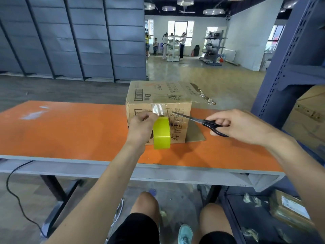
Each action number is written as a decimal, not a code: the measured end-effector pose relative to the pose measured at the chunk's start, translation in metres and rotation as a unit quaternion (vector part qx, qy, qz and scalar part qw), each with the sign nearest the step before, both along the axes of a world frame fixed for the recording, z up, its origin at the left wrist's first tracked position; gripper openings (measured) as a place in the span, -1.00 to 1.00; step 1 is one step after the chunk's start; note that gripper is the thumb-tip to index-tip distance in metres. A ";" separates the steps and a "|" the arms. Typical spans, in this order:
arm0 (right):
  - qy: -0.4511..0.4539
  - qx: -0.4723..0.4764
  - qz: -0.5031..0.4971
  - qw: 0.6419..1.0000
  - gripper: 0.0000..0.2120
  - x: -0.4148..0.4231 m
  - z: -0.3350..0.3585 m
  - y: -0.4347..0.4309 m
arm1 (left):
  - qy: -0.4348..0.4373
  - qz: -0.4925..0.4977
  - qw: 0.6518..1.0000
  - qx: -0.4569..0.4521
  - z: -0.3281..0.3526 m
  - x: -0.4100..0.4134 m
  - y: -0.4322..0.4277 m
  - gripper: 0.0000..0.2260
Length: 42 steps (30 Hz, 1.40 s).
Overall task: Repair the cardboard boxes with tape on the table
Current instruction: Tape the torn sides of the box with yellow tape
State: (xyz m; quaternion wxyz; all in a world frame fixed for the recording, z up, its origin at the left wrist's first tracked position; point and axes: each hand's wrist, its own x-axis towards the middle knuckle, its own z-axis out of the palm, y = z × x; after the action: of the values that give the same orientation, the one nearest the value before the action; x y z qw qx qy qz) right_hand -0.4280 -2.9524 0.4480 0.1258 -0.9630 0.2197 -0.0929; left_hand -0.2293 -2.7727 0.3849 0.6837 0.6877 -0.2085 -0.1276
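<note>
orange-topped table (70, 134), cardboard box (158, 93) standing on it, pale smears (33, 114) at left

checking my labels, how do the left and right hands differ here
The left hand holds the yellow tape roll; the right hand grips black scissors. The left hand is in front of the box; the right hand is off to the box's right, over the table. Shared: both are curled round a tool, either side of the clear strip running from box to tape roll.
</note>
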 end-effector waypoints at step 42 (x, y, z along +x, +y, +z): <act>0.081 -0.095 0.012 0.992 -0.78 0.010 -0.075 -0.066 | 0.004 -0.012 0.999 0.037 0.004 0.025 -0.003 -0.84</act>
State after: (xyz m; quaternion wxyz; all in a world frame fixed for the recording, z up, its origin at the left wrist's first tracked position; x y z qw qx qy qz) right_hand -0.4182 -3.0184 0.3728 0.0166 -0.9775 0.2077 -0.0340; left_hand -0.2045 -2.7755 0.3893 0.6568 0.7095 -0.2092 -0.1466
